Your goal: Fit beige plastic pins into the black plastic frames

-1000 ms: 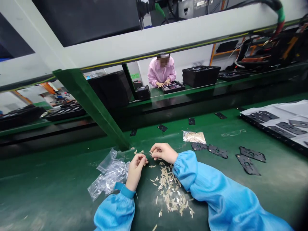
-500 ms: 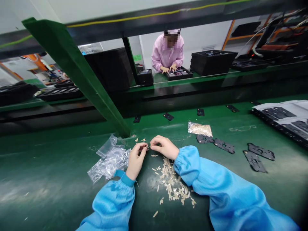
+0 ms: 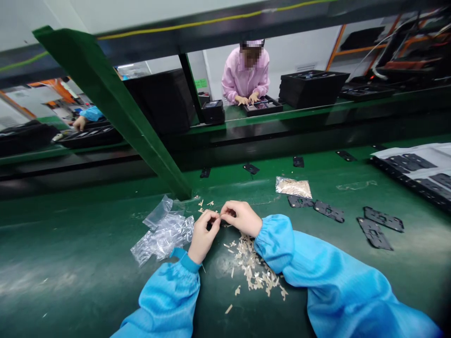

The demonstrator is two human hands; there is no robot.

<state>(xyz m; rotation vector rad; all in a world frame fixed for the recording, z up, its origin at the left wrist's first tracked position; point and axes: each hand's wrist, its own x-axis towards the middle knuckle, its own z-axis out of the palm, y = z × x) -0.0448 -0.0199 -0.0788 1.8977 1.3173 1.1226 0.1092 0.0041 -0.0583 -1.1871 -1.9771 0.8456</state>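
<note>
My left hand [image 3: 205, 234] and my right hand [image 3: 242, 217] meet fingertip to fingertip over the green bench, thumbs and forefingers pinched. Whatever lies between the fingertips is too small to make out. Below my right hand spreads a loose pile of small beige pieces [image 3: 255, 270], thin and irregular in shape. A few more beige pieces [image 3: 210, 203] lie just beyond my left fingers. Crumpled clear plastic bags [image 3: 164, 234] rest to the left of my left hand. Past my right hand lies a clear bag filled with beige pieces [image 3: 293, 187].
Flat black plastic parts [image 3: 374, 233] lie to the right, with several smaller ones [image 3: 251, 168] along the back. A black tray [image 3: 416, 180] holds more at far right. A slanted green post [image 3: 123, 117] rises at left. Across the bench, a person in pink [image 3: 245, 75] handles a box.
My left hand has shifted slightly right, so its fingertips now meet those of my right hand. In the left background, another person's blue sleeve and hand have appeared over a black tray.
</note>
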